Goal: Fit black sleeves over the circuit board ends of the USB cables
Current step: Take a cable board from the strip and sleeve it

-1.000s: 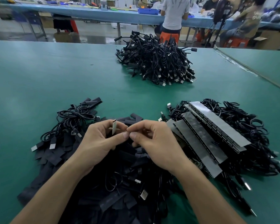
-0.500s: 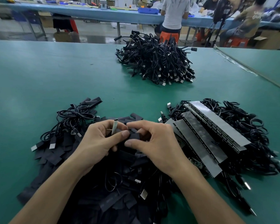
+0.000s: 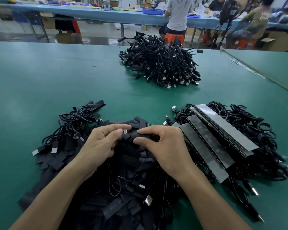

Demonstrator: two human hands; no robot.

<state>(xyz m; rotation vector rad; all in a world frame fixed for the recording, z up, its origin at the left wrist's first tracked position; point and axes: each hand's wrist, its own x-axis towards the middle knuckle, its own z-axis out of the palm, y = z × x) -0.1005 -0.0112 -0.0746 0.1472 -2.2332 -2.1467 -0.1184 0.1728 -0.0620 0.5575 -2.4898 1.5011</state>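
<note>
Left hand (image 3: 99, 144) pinches circuit board end (image 3: 125, 131); right hand (image 3: 165, 146) grips black sleeve (image 3: 142, 136).

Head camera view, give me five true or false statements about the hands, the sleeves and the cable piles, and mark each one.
1. The right hand pinches a black sleeve. True.
2. The left hand lies flat and idle on the table. False: it grips a circuit board end right beside the sleeve.
3. The grey-backed strips lie to the left of the hands. False: they lie to the right.
4. The far cable pile holds cables with USB plugs. True.
5. Loose sleeves lie under and beside the hands. True.
</note>
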